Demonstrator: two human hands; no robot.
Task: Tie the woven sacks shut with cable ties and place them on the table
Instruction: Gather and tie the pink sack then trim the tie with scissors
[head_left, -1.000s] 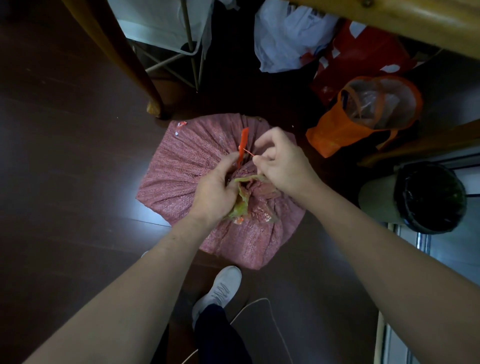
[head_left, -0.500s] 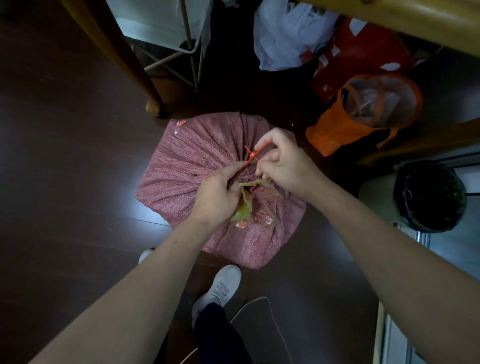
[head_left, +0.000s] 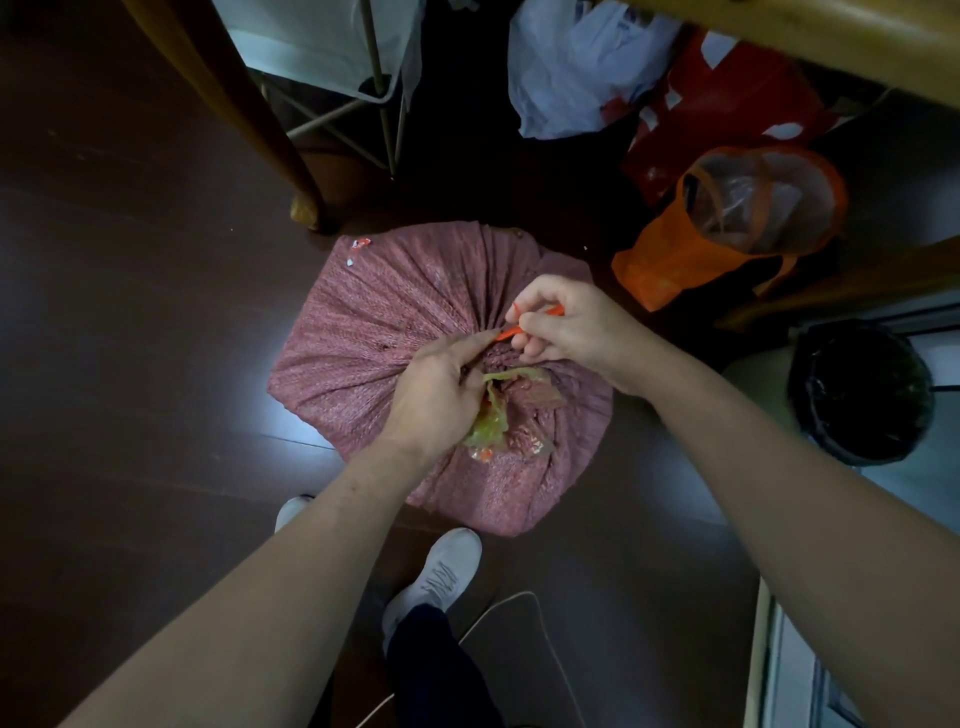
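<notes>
Between both hands (head_left: 498, 364), cable tie (head_left: 506, 334) at sack (head_left: 384, 332) neck.

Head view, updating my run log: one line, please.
left grip holds neck of pink woven sack | right grip pinches orange plastic cable tie

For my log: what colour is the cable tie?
The cable tie is orange; the head view shows it best.

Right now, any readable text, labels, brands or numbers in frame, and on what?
No readable text.
Red plastic bag: white print, too blurred to read.
White plastic bag: faint print, unreadable.
Red-and-white scrap on the pink woven sack: too small to read.
White sneaker: no legible brand.
</notes>
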